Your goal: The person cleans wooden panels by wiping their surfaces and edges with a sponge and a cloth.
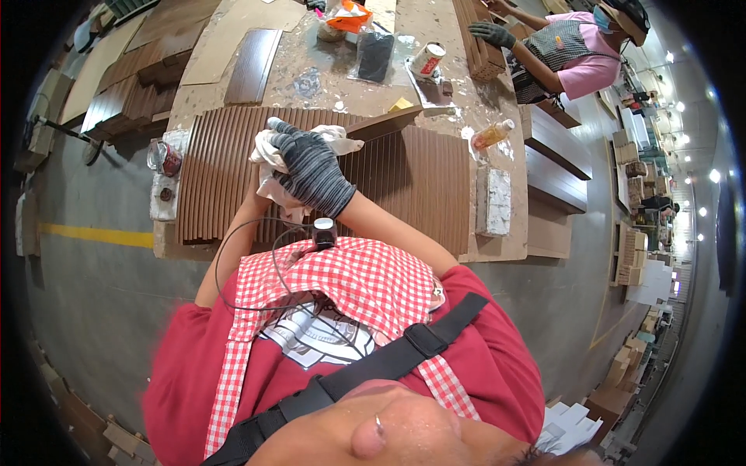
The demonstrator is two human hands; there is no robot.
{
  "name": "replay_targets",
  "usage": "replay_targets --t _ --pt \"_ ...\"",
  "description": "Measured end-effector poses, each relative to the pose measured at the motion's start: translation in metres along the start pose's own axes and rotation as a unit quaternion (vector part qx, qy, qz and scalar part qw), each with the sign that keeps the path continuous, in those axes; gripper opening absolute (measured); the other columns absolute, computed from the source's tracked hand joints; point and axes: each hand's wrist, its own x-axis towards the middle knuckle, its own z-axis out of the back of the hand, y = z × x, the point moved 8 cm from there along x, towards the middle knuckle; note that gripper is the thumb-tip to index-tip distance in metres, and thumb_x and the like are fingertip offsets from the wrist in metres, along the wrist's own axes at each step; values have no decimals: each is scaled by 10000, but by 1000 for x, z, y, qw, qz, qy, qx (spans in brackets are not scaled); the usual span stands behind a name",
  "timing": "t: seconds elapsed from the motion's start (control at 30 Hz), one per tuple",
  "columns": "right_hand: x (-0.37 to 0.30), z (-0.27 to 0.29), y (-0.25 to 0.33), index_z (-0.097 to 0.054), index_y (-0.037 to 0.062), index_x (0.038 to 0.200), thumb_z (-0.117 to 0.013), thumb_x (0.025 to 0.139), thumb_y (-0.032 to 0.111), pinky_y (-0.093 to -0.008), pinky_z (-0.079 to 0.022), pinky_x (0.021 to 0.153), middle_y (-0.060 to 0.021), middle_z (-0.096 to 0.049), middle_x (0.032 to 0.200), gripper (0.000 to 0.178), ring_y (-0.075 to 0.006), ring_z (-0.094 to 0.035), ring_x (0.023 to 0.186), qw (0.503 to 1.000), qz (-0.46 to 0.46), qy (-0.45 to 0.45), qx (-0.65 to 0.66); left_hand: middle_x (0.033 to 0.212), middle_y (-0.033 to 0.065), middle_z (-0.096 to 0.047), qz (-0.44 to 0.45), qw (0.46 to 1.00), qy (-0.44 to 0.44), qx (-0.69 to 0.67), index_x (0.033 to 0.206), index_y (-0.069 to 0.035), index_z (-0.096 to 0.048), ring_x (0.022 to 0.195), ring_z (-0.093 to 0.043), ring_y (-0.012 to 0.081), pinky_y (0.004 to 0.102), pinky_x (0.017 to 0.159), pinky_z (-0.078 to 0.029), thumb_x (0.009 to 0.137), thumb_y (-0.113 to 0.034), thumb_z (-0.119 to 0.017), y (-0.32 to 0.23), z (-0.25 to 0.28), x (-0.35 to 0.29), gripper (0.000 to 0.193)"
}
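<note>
My right hand (315, 168), in a grey knitted glove, is closed around a crumpled white cloth (268, 154). My left forearm (247, 208) reaches up to the same cloth; the cloth and the glove hide the fingers of my left hand. A brown slat (392, 123) sticks out to the right from the cloth, raised at a tilt, its near end partly covered by the cloth. Beneath my hands lies a wide row of brown slats (221, 151), packed side by side on the worktable (186, 97).
At the right stand a white block (493, 202) and a bottle of amber liquid (493, 135). A white-and-red can (427, 60) and a dark plastic-wrapped pack (374, 57) are farther back. A red-lidded jar (165, 158) sits left. A gloved co-worker (556, 58) handles slats at the far right.
</note>
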Motion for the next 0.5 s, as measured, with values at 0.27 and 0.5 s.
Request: replay_targets --t 0.27,0.5 --pt "-13 15 -60 -544 43 1094 -621 754 198 -404 -451 864 -151 -594 1025 382 -295 -583 971 985 -158 64 -4 887 36 -673 114 986 43 -117 1051 -12 -657 812 -614 98 229 713 -485 833 -50 -637 -1 -12 5 222" --pt "-75 97 -194 -541 46 1058 -511 870 167 -357 -480 803 -110 -597 951 225 -209 -579 855 949 -194 -247 2 948 64 -683 129 989 55 -42 1052 12 -657 836 -626 116 246 747 -499 808 -96 -694 -9 -7 2 269"
